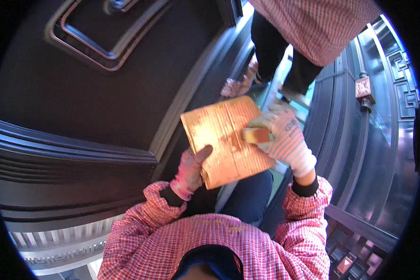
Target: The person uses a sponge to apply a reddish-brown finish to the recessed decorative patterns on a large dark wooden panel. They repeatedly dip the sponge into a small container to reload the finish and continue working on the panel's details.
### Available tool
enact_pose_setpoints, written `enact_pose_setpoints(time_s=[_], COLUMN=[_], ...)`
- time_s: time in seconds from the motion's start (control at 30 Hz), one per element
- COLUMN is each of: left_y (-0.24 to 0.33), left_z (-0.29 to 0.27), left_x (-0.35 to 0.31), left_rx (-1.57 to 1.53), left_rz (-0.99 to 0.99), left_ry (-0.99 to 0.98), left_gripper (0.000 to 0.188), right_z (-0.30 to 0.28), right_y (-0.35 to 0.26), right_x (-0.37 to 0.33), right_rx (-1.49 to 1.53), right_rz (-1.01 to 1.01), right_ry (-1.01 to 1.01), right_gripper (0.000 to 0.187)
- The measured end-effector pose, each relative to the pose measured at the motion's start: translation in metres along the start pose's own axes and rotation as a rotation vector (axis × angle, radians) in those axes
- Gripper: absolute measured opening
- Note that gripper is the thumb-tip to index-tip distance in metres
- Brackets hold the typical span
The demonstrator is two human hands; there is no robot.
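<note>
My left hand [189,173], in a stained pink glove, grips the near left edge of a flat piece of cardboard [224,161], its thumb on top. The cardboard is tilted over my lap, with a crease and darker wet-looking smears near its middle. In a pale glove with a striped cuff, my right hand [284,133] is closed around a small yellow-brown block [257,136]. The block rests on or just above the right part of the cardboard; I cannot tell whether they touch. The fingers of my right hand are slightly blurred.
A dark panelled surface with raised moulding [112,93] takes up the left. Ahead stands another person in a checked garment [319,28] and dark trousers. Dark ribbed metal panels [359,149] rise at the right. A white slatted piece [65,238] lies at the lower left.
</note>
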State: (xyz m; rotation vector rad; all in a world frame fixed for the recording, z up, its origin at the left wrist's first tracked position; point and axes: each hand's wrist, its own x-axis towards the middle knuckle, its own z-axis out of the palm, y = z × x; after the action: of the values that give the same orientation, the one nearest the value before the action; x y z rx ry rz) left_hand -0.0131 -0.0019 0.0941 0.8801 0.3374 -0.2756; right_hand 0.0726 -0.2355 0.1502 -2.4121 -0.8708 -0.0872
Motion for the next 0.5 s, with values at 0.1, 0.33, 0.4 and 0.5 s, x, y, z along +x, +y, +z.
enact_pose_setpoints(time_s=[0.1, 0.33, 0.4, 0.5], left_y=[-0.006, 0.002, -0.003, -0.005], left_z=[-0.002, -0.008, -0.019, -0.028], left_x=[0.004, -0.006, -0.009, -0.018], left_rx=[0.048, 0.104, 0.088, 0.17], left_rz=[0.011, 0.019, -0.03, -0.093], left_ry=[0.026, 0.047, 0.117, 0.167], left_gripper=[0.046, 0.053, 0.05, 0.05], right_z=[0.003, 0.0, -0.008, -0.004], right_y=[0.003, 0.022, 0.019, 0.017], right_x=[-0.008, 0.024, 0.04, 0.074], right_rx=[0.003, 0.27, 0.344, 0.703], right_rz=[-0.091, 0.004, 0.01, 0.075], right_ry=[0.149, 0.322, 0.427, 0.594], right_gripper=[0.035, 0.032, 0.035, 0.035])
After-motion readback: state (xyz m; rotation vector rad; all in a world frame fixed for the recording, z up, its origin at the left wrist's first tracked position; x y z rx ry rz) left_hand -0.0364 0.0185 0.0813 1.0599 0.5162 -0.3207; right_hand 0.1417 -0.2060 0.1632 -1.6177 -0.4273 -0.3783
